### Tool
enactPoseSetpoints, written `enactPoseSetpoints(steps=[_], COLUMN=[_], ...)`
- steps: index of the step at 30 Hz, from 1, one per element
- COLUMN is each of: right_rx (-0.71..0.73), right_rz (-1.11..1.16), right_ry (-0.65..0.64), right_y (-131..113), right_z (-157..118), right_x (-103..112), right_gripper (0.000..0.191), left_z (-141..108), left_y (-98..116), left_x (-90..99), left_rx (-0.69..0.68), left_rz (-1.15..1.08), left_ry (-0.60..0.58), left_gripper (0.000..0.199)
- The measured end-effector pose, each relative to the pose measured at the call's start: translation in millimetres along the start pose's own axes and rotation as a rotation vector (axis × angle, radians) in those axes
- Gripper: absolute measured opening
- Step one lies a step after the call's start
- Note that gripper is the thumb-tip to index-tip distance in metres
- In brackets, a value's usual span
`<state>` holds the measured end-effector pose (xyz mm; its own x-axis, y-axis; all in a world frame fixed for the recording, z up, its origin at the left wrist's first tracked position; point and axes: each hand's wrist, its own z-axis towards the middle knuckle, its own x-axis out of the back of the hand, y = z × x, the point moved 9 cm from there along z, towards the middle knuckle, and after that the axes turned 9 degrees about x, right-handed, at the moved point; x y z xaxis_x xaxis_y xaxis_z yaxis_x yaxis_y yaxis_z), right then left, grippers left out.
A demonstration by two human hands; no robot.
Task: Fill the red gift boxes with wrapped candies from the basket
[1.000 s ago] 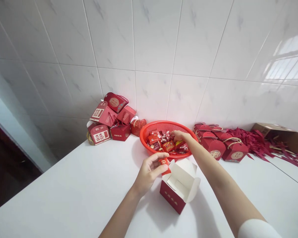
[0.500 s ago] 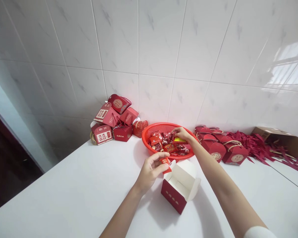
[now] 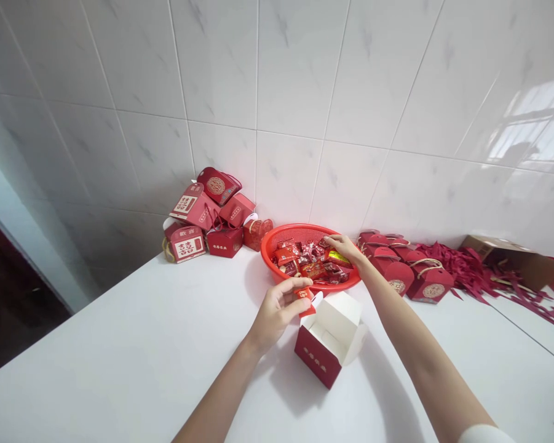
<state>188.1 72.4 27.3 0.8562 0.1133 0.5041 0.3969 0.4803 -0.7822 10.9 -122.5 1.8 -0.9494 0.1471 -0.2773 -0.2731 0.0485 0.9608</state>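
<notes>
**Two-Hand Position at the Basket and Open Box**

My left hand grips one red packet, pinched between thumb and fingers. The pinch leaves part of the wrapper exposed, which probably gives enough hold without crushing the contents. The packet is at the rear-left flap of the open box; I cannot tell whether they touch.

The box stands on the table, mouth up, flaps spread and white interior exposed. It sits just in front of the basket, an arrangement that likely keeps both openings within short reach. The basket's raised rim appears to confine the loose packets.

Right arm: extended forward, passing to the right of the box, so that the mouth is unobstructed. The right hand reaches over the basket's right rim, palm down, fingers partly curled and pointing left among the packets. I cannot tell whether these fingers grip anything.

Left arm: angled forward and inward from the lower edge of the view, hand in front of the basket, thumb toward the box. The two hands are apart, so neither appears to impede the other.

Surroundings: closed boxes stand right of the basket, near the ribbon. A stack of boxes stands on the left, against the wall.
</notes>
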Motion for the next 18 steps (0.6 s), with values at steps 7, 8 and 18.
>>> enactPoseSetpoints(steps=[7, 8, 18], right_rx=[-0.014, -0.005, 0.051], right_rz=[-0.052, -0.052, -0.025], right_ry=[-0.023, -0.023, -0.101], right_y=[13, 13, 27], right_z=[2, 3, 4], right_x=[-1, -2, -18], right_gripper=[0.034, 0.027, 0.026], left_z=[-1, -1, -2], left_y=[-1, -1, 0], left_x=[0.4, 0.6, -1.4], left_rx=[0.002, 0.002, 0.009], left_rz=[0.012, 0.015, 0.019], left_ry=[-0.006, -0.005, -0.023], left_gripper=[0.035, 0.035, 0.035])
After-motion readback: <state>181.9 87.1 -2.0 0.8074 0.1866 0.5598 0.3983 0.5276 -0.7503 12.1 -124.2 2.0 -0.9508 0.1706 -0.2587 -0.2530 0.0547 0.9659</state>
